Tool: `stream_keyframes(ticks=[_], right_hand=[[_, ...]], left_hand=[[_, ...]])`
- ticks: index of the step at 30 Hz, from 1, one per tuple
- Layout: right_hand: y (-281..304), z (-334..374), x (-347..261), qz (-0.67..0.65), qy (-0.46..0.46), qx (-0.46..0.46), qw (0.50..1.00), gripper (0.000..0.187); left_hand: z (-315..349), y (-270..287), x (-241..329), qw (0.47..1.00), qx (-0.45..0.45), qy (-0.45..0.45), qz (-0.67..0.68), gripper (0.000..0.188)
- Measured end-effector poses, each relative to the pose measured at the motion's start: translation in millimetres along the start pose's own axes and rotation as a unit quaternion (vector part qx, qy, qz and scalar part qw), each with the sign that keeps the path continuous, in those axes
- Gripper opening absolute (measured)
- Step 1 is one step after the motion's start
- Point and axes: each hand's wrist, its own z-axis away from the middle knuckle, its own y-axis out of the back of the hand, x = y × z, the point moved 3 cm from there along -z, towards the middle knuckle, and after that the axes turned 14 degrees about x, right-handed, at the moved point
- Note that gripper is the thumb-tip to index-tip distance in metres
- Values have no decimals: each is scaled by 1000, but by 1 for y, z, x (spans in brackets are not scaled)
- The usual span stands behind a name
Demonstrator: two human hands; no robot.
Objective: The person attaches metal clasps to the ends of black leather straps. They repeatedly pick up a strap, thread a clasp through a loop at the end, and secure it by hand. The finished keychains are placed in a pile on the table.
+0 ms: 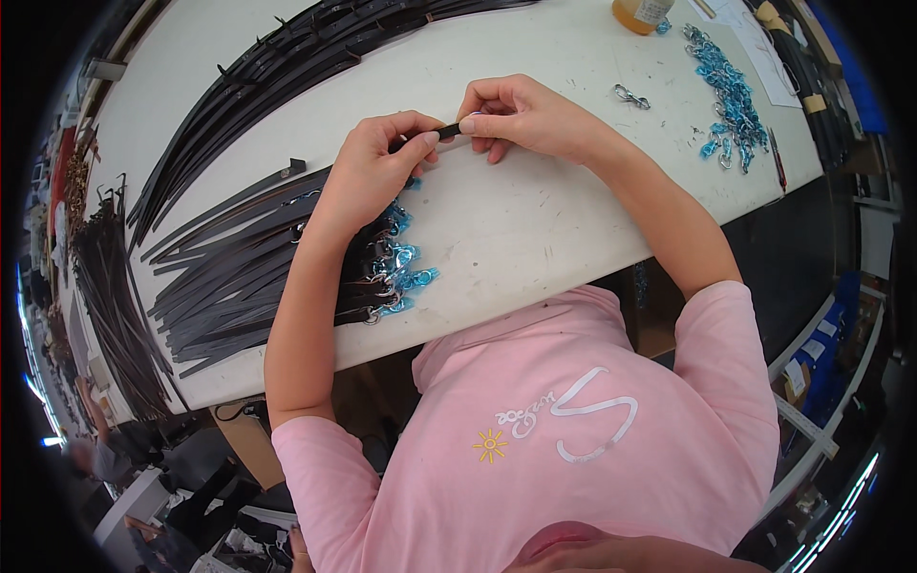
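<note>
Between my two hands a black strap [449, 131] is pinched, its short visible piece running from one set of fingertips to the other. My left hand [387, 158] is closed on it near the middle of the table. From the right, my right hand [516, 115] grips its other end between thumb and fingers. Below my left forearm lies a pile of flat black straps [229, 277]. Metal clasps in blue plastic film [406, 272] sit at the right ends of these straps. Part of that pile is hidden under my left arm.
A long bundle of black straps [258, 91] curves across the white table [535, 220] at the far left. More straps [110, 296] hang over its left edge. At the right are a heap of blue-wrapped clasps [731, 95], a loose metal clasp [630, 96] and a jar of amber liquid [640, 13].
</note>
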Motion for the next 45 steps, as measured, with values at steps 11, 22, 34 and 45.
stream_keyframes(ticks=[11,22,34,45], right_hand=[[-2,2,-2,6,6,10,1000,19],[-5,0,0,9,0,16,1000,20],[-5,3,0,31,1,32,999,17],[-5,3,0,33,-4,30,999,17]], left_hand=[[1,1,3,1000,-21,13,-18,24],[-5,-3,6,998,-13,25,-48,25],[5,2,6,1000,-5,2,-25,19],[5,0,5,1000,7,-2,-29,20]])
